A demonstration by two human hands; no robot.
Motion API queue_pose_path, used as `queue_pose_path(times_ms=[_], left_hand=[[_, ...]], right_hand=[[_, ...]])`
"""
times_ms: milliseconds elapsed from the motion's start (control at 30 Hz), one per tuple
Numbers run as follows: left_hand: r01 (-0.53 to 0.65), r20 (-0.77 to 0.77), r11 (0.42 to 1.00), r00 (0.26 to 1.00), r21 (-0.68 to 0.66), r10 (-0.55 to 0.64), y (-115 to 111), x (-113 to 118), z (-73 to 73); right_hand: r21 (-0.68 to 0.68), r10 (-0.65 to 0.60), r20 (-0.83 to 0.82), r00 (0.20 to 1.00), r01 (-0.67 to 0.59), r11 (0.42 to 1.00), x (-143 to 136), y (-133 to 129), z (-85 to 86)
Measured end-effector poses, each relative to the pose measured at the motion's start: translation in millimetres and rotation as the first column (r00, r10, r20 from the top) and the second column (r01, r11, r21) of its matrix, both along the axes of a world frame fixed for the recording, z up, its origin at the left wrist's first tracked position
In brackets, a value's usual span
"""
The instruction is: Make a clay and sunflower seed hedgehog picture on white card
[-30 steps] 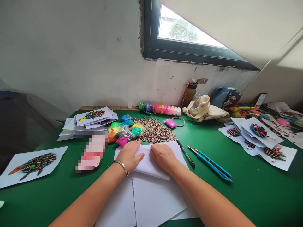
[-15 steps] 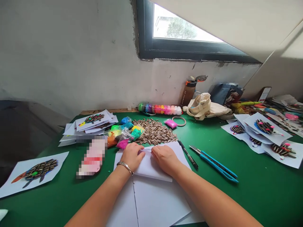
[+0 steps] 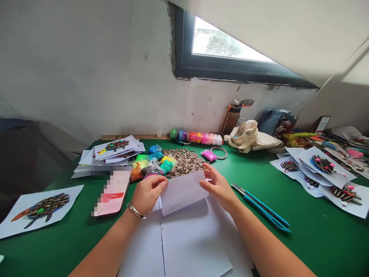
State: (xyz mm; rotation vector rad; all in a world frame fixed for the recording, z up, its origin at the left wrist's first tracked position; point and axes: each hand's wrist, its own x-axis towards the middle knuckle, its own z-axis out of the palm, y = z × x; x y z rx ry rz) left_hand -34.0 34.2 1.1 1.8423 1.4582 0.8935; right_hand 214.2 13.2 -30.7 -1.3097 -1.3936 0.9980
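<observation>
A white sheet of paper, apparently folded, is raised and tilted between my hands. My left hand, with a silver bangle at the wrist, pinches its left edge between thumb and fingers. At the right edge, my right hand grips the sheet, the thumb in front and the fingers curled by the corner. Larger white sheets lie flat on the green table below. Just beyond the raised paper is a heap of striped sunflower seeds, partly hidden by it. The black pen is hidden now.
Right of my hand lies a blue craft knife. Bagged coloured clay and a phone are to the left. Seed-decorated pictures lie at the left and right. A bottle and cloth bag stand behind.
Both hands have moved apart, from pressing near the top fold to the paper's side edges. The paper has been lifted off the sheets and tilted. The pen has become hidden.
</observation>
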Motion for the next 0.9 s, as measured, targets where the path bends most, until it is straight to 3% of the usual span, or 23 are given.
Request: queue_pose_path(times_ms=[100, 267, 633, 900], left_hand=[[-0.001, 0.078, 0.999, 0.997, -0.048, 0.005, -0.9, 2.3, 4.9], [-0.009, 0.145, 0.996, 0.989, -0.094, 0.023, -1.9, 5.2, 5.6], [0.056, 0.178, 0.993, 0.983, -0.100, -0.037, -2.3, 5.2, 3.2], [0.095, -0.030, 0.995, 0.995, 0.026, -0.095, -3.8, 5.7, 1.2]], right_hand=[[-0.102, 0.059, -0.158, 0.986, -0.076, 0.992, -2.6, 0.2, -0.9], [-0.129, 0.097, -0.348, 0.932, -0.150, 0.980, -11.3, -2.9, 3.2], [-0.103, -0.038, -0.263, 0.964, 0.011, 0.995, -9.3, -0.7, -4.7], [-0.078, -0.059, -0.208, 0.976, 0.044, 0.996, -7.9, 1.5, -9.1]])
